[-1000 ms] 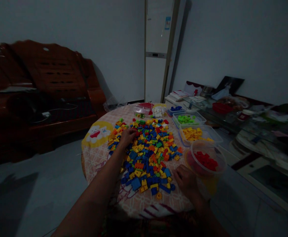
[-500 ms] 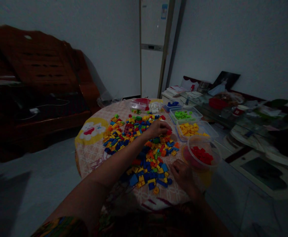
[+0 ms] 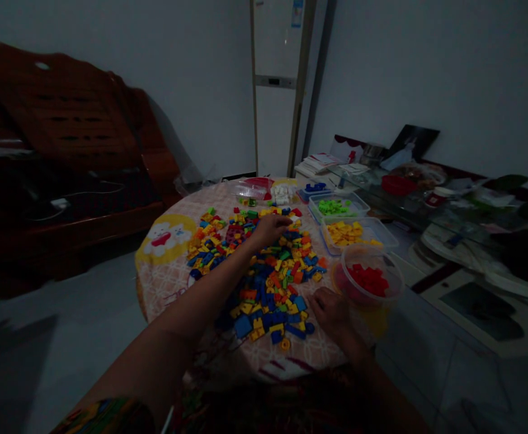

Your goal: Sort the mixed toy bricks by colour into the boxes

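Many coloured toy building bricks point(image 3: 286, 313) lie in a loose heap on a round table with a patterned cloth point(image 3: 169, 283). Over the far part of the heap is my left hand point(image 3: 270, 230), its fingers reaching to the right, apart from one another; no brick shows in them. My right hand point(image 3: 330, 307) rests on the cloth at the heap's right edge with its fingers curled in. Whatever it may hold is hidden. Close beyond it stands a round clear tub point(image 3: 397, 280) with red bricks point(image 3: 367, 279) in it.
Clear boxes with yellow bricks point(image 3: 345, 232), green bricks point(image 3: 334, 207) and blue bricks point(image 3: 315, 187) line the table's right side. White bricks point(image 3: 283, 194) and a clear tray point(image 3: 248, 188) are at the back. A cluttered glass-topped cabinet point(image 3: 381, 196) stands to the right.
My left hand has moved left across the heap, away from a red brick that showed by its fingertips. My right hand has stayed nearly in place. The view has shifted slightly.
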The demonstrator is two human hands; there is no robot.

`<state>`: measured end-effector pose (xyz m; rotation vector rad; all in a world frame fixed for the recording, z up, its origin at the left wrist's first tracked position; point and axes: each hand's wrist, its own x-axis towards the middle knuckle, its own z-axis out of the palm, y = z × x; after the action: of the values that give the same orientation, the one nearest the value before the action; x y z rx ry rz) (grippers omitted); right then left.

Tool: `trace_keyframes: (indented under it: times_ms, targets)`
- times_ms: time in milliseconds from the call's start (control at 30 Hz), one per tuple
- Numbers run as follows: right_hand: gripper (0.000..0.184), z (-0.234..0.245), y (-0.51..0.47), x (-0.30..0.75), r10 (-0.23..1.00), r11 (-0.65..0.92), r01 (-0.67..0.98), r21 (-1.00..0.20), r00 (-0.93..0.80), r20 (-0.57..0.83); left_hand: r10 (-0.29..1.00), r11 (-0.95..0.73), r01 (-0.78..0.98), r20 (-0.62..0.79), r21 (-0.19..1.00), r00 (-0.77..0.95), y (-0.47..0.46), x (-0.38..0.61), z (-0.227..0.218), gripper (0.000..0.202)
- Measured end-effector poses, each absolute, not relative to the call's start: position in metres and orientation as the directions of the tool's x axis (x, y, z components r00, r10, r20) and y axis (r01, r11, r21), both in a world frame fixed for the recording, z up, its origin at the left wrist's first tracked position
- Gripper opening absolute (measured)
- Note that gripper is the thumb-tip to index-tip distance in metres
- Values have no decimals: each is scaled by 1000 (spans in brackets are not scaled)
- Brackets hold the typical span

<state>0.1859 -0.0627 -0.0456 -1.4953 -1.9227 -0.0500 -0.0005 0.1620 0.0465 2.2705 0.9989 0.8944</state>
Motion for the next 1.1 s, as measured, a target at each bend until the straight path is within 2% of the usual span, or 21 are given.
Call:
trace_keyframes:
  times_ms: [100, 200, 300, 400, 567, 667, 733, 800, 900, 967, 1033, 1100]
  targets:
    - [35, -44, -57, 184, 847, 308, 873, -377, -72, 526, 845, -535, 646, 361, 545, 395, 179, -42, 39, 32]
    - [35, -43, -56, 182, 851, 288, 882, -372, -58, 522, 878, -468, 752, 342, 464, 336, 187, -69, 25, 32]
    - [35, -40, -59, 182, 853, 291, 872, -393, -51, 520, 891, -445, 788, 305, 426, 338, 187, -80, 8, 32]
    - [34, -26, -67, 182, 867, 301, 832, -466, -36, 497, 881, -463, 779, 316, 422, 353, 185, -82, -7, 34]
    - [26, 31, -83, 185, 865, 308, 775, -553, 14, 502, 887, -443, 797, 329, 411, 324, 184, -82, -15, 35]
    - [20, 67, -86, 204, 785, 283, 799, -530, 124, 607, 881, -458, 792, 326, 404, 343, 184, -83, -14, 34]
    - [21, 80, -83, 229, 656, 236, 830, -505, 247, 713, 877, -466, 790, 325, 399, 354, 184, -84, -14, 35]
    - [28, 81, -73, 261, 548, 197, 825, -529, 354, 757, 879, -462, 794, 322, 394, 352, 184, -85, -14, 37]
    - [46, 65, -53, 310, 614, 105, 799, -593, 417, 671, 875, -469, 790, 329, 396, 354, 184, -85, -15, 37]
    - [54, 50, -41, 336, 694, 7, 710, -704, 504, 515, 873, -473, 784, 330, 402, 358, 185, -84, -16, 37]
    - [57, 36, -33, 353, 705, -99, 600, -794, 605, 369, 877, -467, 784, 330, 409, 350, 186, -84, -16, 36]
    - [54, 25, -31, 360, 693, -109, 483, -869, 664, 282, 878, -463, 781, 337, 419, 340, 186, -83, -17, 35]
